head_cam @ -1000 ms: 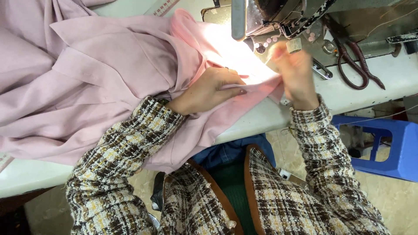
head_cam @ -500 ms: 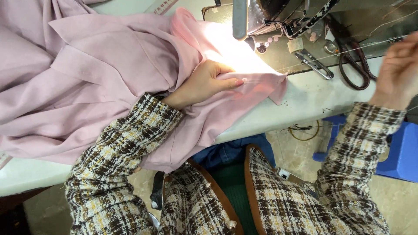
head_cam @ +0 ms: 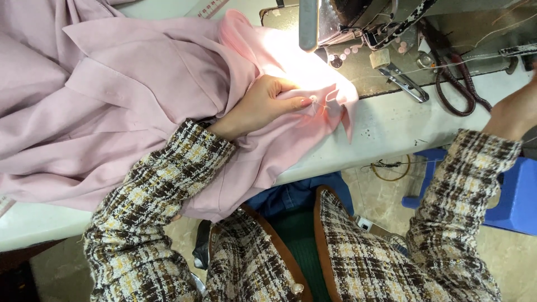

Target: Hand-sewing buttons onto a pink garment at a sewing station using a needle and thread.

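since the frames before, the right hand [head_cam: 517, 112] has left the pink fabric [head_cam: 140, 95] beside the needle and swung out to the far right edge of the view, where only its wrist and the back of the hand show, so whether its fingers are spread or curled cannot be told. meanwhile the left hand [head_cam: 263, 103] has stayed on the cloth in much the same spot, palm down, fingers drawn close together and pinching a small gathered fold of the fabric's edge near the front of the sewing machine [head_cam: 335, 22]. the fabric is a large pale pink piece, heaped and creased across the left half of the white table [head_cam: 391, 126], with one corner hanging over the table's front edge toward the person's lap. a bright patch of lamp light falls on the cloth just under the machine head. on the dark machine bed to the right lie scissors with dark red handles [head_cam: 456, 89], well apart from both hands, and a few small pink buttons [head_cam: 347, 51] sit near the presser foot. both arms wear sleeves of brown, cream and yellow checked tweed [head_cam: 162, 207]. a blue plastic stool [head_cam: 517, 190] stands on the floor below the right arm.
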